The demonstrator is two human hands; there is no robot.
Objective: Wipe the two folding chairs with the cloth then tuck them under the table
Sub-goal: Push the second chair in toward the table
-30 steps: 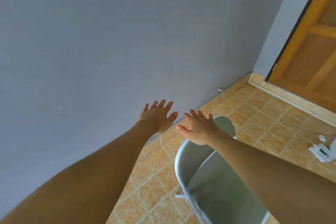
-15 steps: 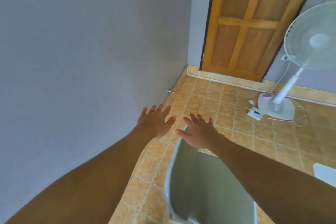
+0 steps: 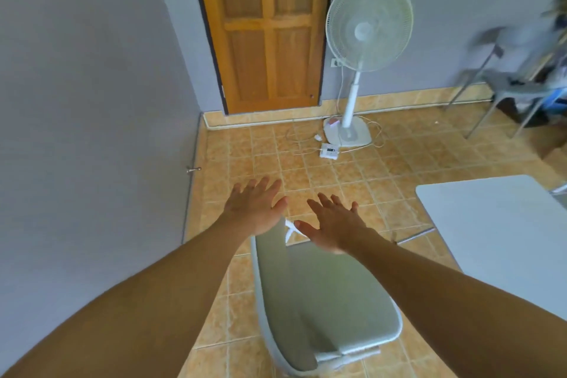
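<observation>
Orange-tan floor tiles [image 3: 352, 169] run out to lilac-grey walls, with a panelled wooden door [image 3: 267, 31] in the far corner. Just right of the door stands a white pedestal fan [image 3: 368, 24]. Its flat base sits on the floor among loose white cables, and a small white power block [image 3: 329, 151] lies beside it. A short metal doorstop [image 3: 194, 169] sticks out low from the left wall.

Both bare arms reach forward. The left hand [image 3: 254, 209] and the right hand [image 3: 334, 224] are near each other, palms down, fingers straight and spread, holding nothing.

Directly below them stands 1 pale grey plastic folding chair [image 3: 322, 301]. Its curved back rises under the left wrist, and the right forearm crosses over its seat. The left hand hovers past the top edge of the back; whether either hand touches the chair cannot be told.

A light grey desk [image 3: 491, 224] with a rounded corner fills the right side, near the chair. Far off by the right wall, a second grey chair with thin metal legs [image 3: 503, 83] is heavily blurred, beside dark clutter.
</observation>
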